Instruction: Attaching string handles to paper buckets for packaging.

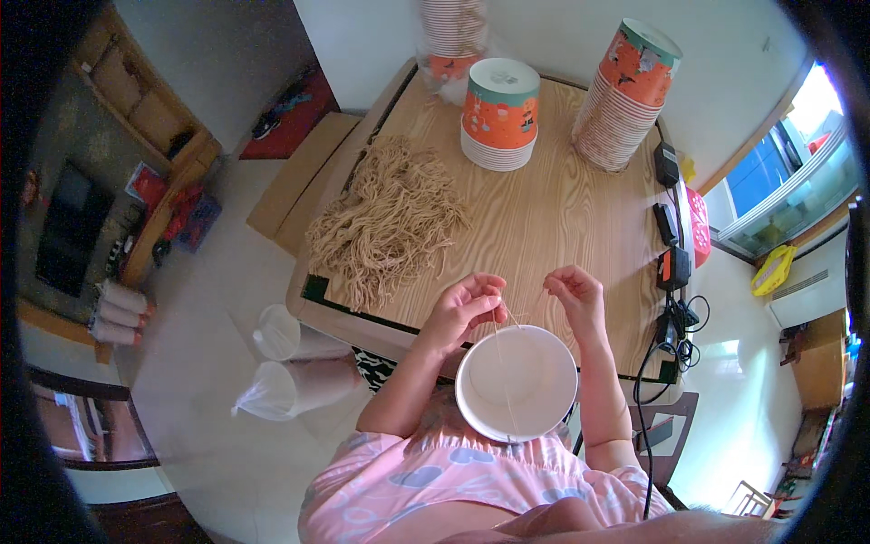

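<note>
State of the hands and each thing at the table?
Left hand: pinching thin tan cord
Right hand: fingertips together; any cord there unclear
Round white paper bucket: mouth open, cord strung across
Tan fibre cord pile: loose, tangled
Middle orange paper bucket stack: nested, upside down
Right orange paper bucket stack: nested, upside down
Back plastic-bagged paper bucket stack: nested
Black plastic adapters: cables tangled

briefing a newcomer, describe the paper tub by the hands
Start at the wood-grain table. Near its edge, below the left hand and right hand, is the paper tub. Unlike the inverted orange stacks, its white mouth faces up, string showing across it.
</note>
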Action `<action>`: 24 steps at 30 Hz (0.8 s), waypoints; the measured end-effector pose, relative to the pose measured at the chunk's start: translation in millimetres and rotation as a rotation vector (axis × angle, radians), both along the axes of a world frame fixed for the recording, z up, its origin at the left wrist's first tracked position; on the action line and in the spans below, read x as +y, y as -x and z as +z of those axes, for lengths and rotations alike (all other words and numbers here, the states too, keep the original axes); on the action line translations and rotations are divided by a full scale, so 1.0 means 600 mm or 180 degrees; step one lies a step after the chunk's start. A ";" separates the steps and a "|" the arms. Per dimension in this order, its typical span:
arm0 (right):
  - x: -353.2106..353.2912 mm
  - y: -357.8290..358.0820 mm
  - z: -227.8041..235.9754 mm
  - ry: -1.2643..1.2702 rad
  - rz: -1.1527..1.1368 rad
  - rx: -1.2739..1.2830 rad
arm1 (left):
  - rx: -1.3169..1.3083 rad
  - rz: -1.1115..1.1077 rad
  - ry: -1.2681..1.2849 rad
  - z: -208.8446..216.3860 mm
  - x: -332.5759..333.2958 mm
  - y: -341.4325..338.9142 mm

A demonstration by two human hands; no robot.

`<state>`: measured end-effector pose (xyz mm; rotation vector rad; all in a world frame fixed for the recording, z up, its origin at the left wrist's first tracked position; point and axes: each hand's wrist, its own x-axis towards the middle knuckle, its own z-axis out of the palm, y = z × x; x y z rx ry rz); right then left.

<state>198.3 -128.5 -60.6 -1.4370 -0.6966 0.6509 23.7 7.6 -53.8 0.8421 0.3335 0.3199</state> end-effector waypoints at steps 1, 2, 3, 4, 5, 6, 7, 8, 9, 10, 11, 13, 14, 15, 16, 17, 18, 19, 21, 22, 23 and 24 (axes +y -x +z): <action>0.000 -0.001 0.002 0.0002 -0.0003 -0.0006 | -0.0006 -0.0003 0.0002 0.000 0.001 -0.002; 0.003 -0.001 0.008 0.0132 0.0133 -0.0444 | -0.0048 -0.0055 0.0027 -0.002 0.002 -0.004; 0.004 -0.001 0.012 0.0262 0.0268 -0.0883 | -0.0091 -0.0108 0.0051 -0.003 0.003 -0.005; 0.003 -0.001 0.013 0.0264 0.0267 -0.0888 | -0.0096 -0.0110 0.0052 -0.004 0.003 -0.006; 0.003 -0.001 0.015 0.0326 0.0506 -0.0582 | -0.0120 -0.0093 0.0068 -0.004 0.003 -0.008; 0.003 -0.002 0.017 0.0387 0.0744 -0.0274 | -0.0144 -0.0076 0.0084 -0.005 0.003 -0.009; 0.000 -0.005 0.015 0.0391 0.0744 -0.0282 | -0.0152 -0.0075 0.0087 -0.006 0.003 -0.009; -0.005 -0.011 0.013 0.0510 0.1025 -0.0014 | -0.0202 -0.0080 0.0089 -0.008 0.002 -0.009; -0.009 -0.014 0.011 0.0630 0.1306 0.0257 | -0.0250 -0.0084 0.0090 -0.009 0.002 -0.009; -0.010 -0.014 0.010 0.0636 0.1316 0.0250 | -0.0257 -0.0072 0.0094 -0.008 0.002 -0.010; -0.012 -0.011 0.013 0.0516 0.1508 0.0279 | -0.0229 -0.0063 0.0086 -0.006 0.001 -0.010; -0.007 -0.003 0.024 0.0400 0.1701 0.0314 | -0.0196 -0.0051 0.0084 -0.004 -0.002 -0.011; 0.002 0.006 0.033 0.0519 0.1791 0.0371 | -0.0205 -0.0025 0.0032 -0.003 -0.002 -0.012; 0.009 0.010 0.038 0.0637 0.1882 0.0430 | -0.0213 0.0002 -0.0020 -0.002 -0.002 -0.012; 0.012 0.008 0.032 0.0634 0.1874 0.0439 | -0.0205 -0.0008 -0.0020 -0.003 -0.003 -0.010; 0.019 0.002 0.022 0.0556 0.2101 0.0645 | -0.0168 0.0074 -0.0050 -0.003 -0.002 -0.010; 0.023 -0.001 0.015 0.0477 0.2327 0.0851 | -0.0132 0.0156 -0.0079 -0.003 -0.002 -0.011; 0.021 -0.004 0.011 0.0475 0.2328 0.0848 | -0.0134 0.0157 -0.0082 -0.002 -0.001 -0.011; 0.013 -0.003 0.005 0.0361 0.2278 0.0918 | -0.0147 0.0210 -0.0027 -0.002 -0.003 -0.009; 0.013 -0.002 -0.005 0.0370 0.2287 0.0922 | -0.0145 0.0220 -0.0019 -0.002 -0.004 -0.008; 0.017 0.002 -0.012 0.0296 0.1587 0.0500 | -0.0138 0.0246 -0.0013 -0.001 -0.003 -0.007; 0.018 0.005 -0.017 0.0223 0.0881 0.0078 | -0.0132 0.0268 -0.0007 -0.001 -0.002 -0.006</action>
